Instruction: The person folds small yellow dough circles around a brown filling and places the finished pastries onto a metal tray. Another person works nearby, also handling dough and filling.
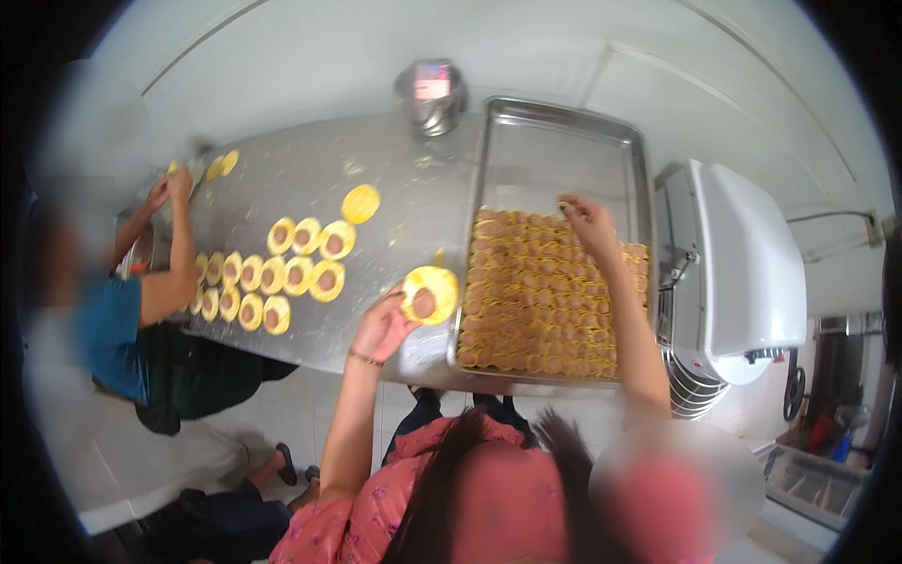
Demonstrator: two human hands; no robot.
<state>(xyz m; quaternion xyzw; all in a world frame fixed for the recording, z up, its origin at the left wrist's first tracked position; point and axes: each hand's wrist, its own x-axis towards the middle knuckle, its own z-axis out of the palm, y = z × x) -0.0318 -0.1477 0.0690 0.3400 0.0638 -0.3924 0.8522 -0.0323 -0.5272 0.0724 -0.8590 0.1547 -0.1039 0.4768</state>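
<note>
My left hand (pixel 381 324) grips the edge of a round yellow dough wrapper (pixel 442 279) with a lump of brown filling (pixel 424 302) on it, above the table's front edge. My right hand (pixel 592 224) is over the large metal tray (pixel 564 150), at the far edge of packed rows of small open-topped dumplings (pixel 545 301). Its fingers are pinched on something small that I cannot make out. Several wrappers with filling (pixel 299 276) lie in rows on the steel table (pixel 395 150) to the left. One plain wrapper (pixel 361 203) lies beyond them.
A co-worker in a blue sleeve (pixel 122 315) handles yellow wrappers at the table's left end. A metal container with a pink-faced object (pixel 434 94) stands by the wall. Right of the tray is a white machine (pixel 733 273) with a wire guard.
</note>
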